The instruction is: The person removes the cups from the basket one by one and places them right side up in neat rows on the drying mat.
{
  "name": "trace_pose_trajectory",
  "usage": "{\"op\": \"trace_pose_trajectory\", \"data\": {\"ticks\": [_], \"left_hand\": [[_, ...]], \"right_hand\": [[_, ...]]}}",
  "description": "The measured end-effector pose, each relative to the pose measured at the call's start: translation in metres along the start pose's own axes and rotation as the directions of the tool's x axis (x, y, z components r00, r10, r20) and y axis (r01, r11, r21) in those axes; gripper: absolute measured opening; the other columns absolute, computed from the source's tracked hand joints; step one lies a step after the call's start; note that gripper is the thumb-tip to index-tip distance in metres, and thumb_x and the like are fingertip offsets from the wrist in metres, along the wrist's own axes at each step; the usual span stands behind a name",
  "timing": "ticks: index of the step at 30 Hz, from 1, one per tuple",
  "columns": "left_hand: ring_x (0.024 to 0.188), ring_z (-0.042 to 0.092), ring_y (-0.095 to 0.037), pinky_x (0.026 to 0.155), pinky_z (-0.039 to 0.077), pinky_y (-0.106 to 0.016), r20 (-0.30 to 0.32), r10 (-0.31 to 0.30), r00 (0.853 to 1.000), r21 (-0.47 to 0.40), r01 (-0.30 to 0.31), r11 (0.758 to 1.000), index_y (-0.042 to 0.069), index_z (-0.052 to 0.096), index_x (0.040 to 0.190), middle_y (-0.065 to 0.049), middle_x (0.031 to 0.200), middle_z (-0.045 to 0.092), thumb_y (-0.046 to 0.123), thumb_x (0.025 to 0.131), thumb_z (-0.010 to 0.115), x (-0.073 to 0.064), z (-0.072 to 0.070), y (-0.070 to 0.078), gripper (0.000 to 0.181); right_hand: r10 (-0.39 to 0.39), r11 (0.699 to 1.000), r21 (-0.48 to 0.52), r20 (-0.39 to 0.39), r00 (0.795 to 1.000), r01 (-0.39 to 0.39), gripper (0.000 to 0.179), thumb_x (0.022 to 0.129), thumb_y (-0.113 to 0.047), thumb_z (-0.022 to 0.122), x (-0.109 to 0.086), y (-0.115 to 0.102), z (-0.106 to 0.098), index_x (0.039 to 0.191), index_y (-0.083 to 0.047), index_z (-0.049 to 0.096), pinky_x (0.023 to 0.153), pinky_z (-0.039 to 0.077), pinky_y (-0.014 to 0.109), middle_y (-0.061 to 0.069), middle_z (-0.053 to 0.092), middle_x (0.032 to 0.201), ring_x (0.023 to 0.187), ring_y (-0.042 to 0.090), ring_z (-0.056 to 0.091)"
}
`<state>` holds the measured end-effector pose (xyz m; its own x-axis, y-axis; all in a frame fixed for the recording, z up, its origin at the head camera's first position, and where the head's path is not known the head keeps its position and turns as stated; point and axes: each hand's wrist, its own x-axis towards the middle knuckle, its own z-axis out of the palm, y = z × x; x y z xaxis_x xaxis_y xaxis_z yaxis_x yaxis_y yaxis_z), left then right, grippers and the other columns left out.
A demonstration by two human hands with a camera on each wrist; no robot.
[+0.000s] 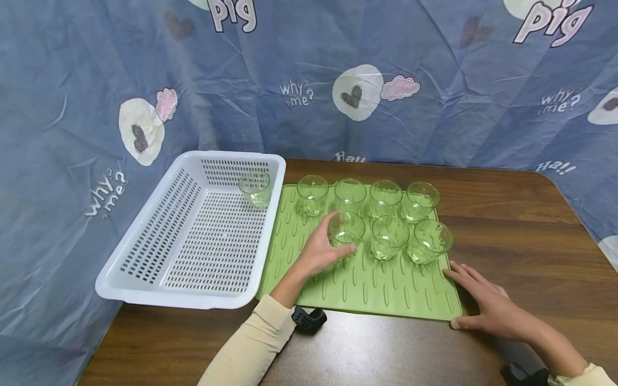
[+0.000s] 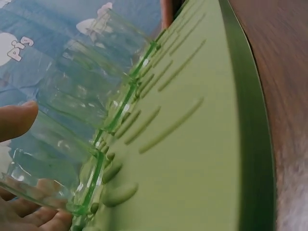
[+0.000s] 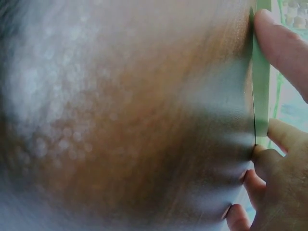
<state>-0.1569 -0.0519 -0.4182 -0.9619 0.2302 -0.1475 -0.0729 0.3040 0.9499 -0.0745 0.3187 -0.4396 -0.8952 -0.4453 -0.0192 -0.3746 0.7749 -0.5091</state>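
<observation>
My left hand (image 1: 322, 249) curves round a clear drinking glass (image 1: 347, 229) in the front row on the green mat (image 1: 376, 292). In the left wrist view its thumb (image 2: 18, 121) lies along one side of this glass (image 2: 53, 156), and the other fingers show through the far side. The glass stands upright on the ribbed mat. My right hand (image 1: 492, 305) rests with fingers spread on the table at the mat's right edge. Seen from the right wrist, its thumb (image 3: 281, 45) touches that edge and the other fingertips meet the wood.
More glasses stand beside and behind, among them a front-row glass (image 1: 390, 237) and a back-row glass (image 1: 313, 195). To the left is a white perforated basket (image 1: 145, 294) with one glass (image 1: 256, 190) inside. A blue printed cloth (image 1: 299, 64) hangs behind the wooden table (image 1: 526, 214).
</observation>
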Motion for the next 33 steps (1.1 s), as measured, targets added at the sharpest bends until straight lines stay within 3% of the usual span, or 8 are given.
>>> {"op": "trace_pose_trajectory", "data": {"ticks": [3,8,13,19,33], "left_hand": [[0.144,0.039,-0.037,0.12,0.032,-0.053,0.01,-0.017,1.0,0.026,0.017,1.0,0.018,0.023,0.157,-0.007,0.157,0.041,0.018,0.08,0.081,0.001,0.001,-0.002,0.096],[0.139,0.045,-0.039,0.116,0.037,-0.054,0.023,0.016,1.0,0.102,-0.018,0.995,0.019,0.023,0.157,-0.012,0.152,0.046,0.016,0.08,0.08,-0.001,0.006,-0.011,0.096],[0.133,0.05,-0.039,0.113,0.042,-0.052,0.018,0.033,0.999,0.1,-0.034,0.994,0.019,0.026,0.156,-0.015,0.147,0.051,0.012,0.078,0.081,-0.004,0.007,-0.018,0.096],[0.13,0.052,-0.038,0.111,0.044,-0.053,0.001,0.016,1.0,0.117,-0.016,0.993,0.021,0.027,0.155,-0.013,0.144,0.052,0.013,0.077,0.082,-0.003,0.004,-0.015,0.096],[0.138,0.046,-0.039,0.116,0.039,-0.05,0.036,0.008,0.999,0.095,-0.011,0.995,0.02,0.026,0.155,-0.011,0.153,0.047,0.012,0.079,0.08,0.005,-0.003,-0.008,0.094]], "right_hand": [[0.004,1.0,-0.008,0.002,1.0,-0.004,0.101,0.068,-0.043,0.086,-0.001,0.001,0.001,0.151,-0.014,0.038,0.091,0.029,0.075,0.019,0.03,0.161,0.143,-0.016,-0.003],[0.008,1.0,-0.028,0.0,1.0,-0.008,0.101,0.067,-0.043,0.087,-0.005,0.003,0.004,0.151,-0.015,0.039,0.088,0.032,0.073,0.014,0.03,0.162,0.139,-0.021,-0.005],[-0.016,0.999,-0.038,-0.022,1.0,0.015,0.1,0.065,-0.044,0.087,-0.008,0.002,0.007,0.149,-0.015,0.041,0.086,0.034,0.07,0.013,0.033,0.161,0.137,-0.024,-0.005],[-0.02,0.999,-0.028,-0.025,0.999,0.019,0.101,0.066,-0.045,0.087,-0.007,-0.001,0.006,0.15,-0.014,0.041,0.087,0.033,0.07,0.018,0.035,0.159,0.137,-0.024,-0.004],[0.011,1.0,-0.01,0.006,1.0,-0.011,0.1,0.069,-0.044,0.086,0.0,0.0,0.001,0.151,-0.014,0.038,0.09,0.029,0.069,0.018,0.03,0.161,0.143,-0.017,-0.003]]}}
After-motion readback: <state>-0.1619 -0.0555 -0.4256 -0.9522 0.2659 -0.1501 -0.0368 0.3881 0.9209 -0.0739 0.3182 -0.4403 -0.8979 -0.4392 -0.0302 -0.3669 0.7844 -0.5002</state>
